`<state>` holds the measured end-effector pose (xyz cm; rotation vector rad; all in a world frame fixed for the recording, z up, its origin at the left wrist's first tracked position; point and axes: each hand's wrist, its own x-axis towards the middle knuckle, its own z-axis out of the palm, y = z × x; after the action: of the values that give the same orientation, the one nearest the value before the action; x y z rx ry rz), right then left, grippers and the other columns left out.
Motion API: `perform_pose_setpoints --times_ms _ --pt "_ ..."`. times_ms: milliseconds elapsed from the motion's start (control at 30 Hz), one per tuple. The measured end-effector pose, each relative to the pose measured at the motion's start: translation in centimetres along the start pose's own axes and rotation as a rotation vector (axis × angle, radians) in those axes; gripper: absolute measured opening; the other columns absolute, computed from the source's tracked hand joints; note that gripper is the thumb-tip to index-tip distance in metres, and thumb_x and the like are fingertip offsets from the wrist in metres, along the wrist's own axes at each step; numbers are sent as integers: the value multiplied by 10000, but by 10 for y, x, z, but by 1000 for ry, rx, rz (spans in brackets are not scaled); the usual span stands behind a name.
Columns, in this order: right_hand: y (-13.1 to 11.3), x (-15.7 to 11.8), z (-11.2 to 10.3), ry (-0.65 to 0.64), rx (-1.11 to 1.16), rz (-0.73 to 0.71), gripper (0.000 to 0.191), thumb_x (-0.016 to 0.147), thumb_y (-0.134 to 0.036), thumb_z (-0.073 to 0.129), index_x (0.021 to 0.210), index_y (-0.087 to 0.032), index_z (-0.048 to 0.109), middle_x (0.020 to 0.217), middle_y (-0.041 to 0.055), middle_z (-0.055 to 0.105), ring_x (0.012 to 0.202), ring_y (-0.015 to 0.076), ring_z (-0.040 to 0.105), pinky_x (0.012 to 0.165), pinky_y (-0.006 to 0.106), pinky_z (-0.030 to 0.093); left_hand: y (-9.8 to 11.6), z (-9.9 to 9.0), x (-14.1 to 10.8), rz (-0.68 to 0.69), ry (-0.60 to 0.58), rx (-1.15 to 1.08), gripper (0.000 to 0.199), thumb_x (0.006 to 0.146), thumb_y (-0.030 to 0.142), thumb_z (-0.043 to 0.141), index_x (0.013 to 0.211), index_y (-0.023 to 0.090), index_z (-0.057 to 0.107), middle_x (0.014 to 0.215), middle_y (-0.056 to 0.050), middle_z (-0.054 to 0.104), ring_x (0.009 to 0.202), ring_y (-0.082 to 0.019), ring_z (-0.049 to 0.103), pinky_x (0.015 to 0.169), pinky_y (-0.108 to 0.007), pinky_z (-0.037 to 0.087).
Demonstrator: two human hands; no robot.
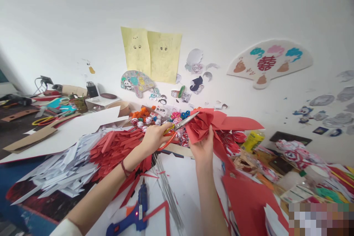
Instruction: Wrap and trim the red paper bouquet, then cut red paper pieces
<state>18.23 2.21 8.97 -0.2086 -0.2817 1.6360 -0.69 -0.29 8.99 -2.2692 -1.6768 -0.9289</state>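
Gripping the scissors [182, 123] by their looped handles, my left hand [156, 136] sits just left of the red paper [200, 127]. My right hand [201, 147] is the nearer one to it: it grasps the paper's gathered end from below, thumb up along the right side, fingers mostly hidden beneath. So the paper lies in front of me, above my right wrist, and to the right of the left hand, with only the blades bridging the gap. They slant up and rightward, away from me, across the paper's upper left edge; whether they bite into it or merely lie over it, I cannot tell. The paper's long axis runs sideways, from folds bunched at the left to a smooth flap [240, 122] reaching out to the right, roughly toward the yellow packet [253, 141].

Behind my hands is what looks like a box, its pale near edge [181, 150] showing between my wrists. Red-and-white balls [149, 120] fill its left part, with orange pieces [143, 112] and blue pieces [184, 114] behind them. Beyond it, to the left, stands a tan bowl [124, 107]; I cannot make out what it holds.
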Motion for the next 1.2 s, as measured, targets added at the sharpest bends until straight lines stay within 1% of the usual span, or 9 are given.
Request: perform_pose_setpoints --times_ms 133,367,500,667,767,867,967,1067,1200 --pt "-2 0 0 31 45 -10 283 885 -380 592 1089 -206 683 1068 23 739 1115 186 645 1059 422 465 1 1 0 -20 2 -81 285 848 469 597 1005 232 620 622 37 584 546 -124 500 566 -212 312" --pt "-12 18 -21 129 15 -98 295 840 -391 655 1074 -213 684 1070 31 743 1139 167 632 1077 423 434 -9 11 -12 -217 -36 -166 336 832 549 570 830 214 537 597 56 549 539 -112 492 549 -199 302" --pt "-24 26 -32 188 -36 -179 232 861 -342 635 1043 -208 683 1028 12 755 1047 129 675 1052 374 460 -17 26 -31 -281 -170 -90 387 839 598 527 809 212 516 716 13 632 640 -150 596 581 -217 332" --pt "-37 27 -37 211 -170 -270 229 815 -293 694 1035 -229 687 980 -27 763 918 92 706 920 261 541 -16 48 -53 -294 -310 -27 387 795 596 572 891 223 532 837 -33 693 783 -246 676 583 -251 349" --pt "-39 27 -38 241 -223 -281 269 779 -264 731 1041 -224 687 995 -17 759 880 107 712 839 252 573 -10 55 -58 -285 -355 -41 446 779 588 596 1033 236 496 1030 -59 687 891 -269 677 608 -270 387" --pt "-38 28 -38 240 -225 -246 278 777 -257 732 1048 -217 684 1010 -8 755 880 116 711 827 267 579 -4 58 -58 -355 -317 -78 478 784 572 607 1085 227 472 1066 -84 678 917 -260 675 634 -279 411" --pt "-37 27 -35 212 -193 -159 265 815 -281 694 1072 -222 674 1040 3 748 923 134 706 917 349 551 1 58 -56 -408 -235 -159 421 828 559 564 1057 218 472 1016 -79 688 862 -237 682 643 -276 421" --pt "-36 25 -29 222 -153 -78 225 840 -299 668 1053 -229 677 1011 -3 754 925 147 707 995 429 500 5 56 -55 -398 -153 -258 383 848 529 553 1056 219 469 985 -59 689 779 -209 680 654 -277 436" --pt "-31 18 -19 190 -81 5 216 854 -331 651 1040 -226 685 980 -3 760 929 168 706 1009 453 486 14 48 -56 -370 -89 -302 439 842 524 572 1138 221 456 914 -28 676 703 -189 655 663 -288 450"
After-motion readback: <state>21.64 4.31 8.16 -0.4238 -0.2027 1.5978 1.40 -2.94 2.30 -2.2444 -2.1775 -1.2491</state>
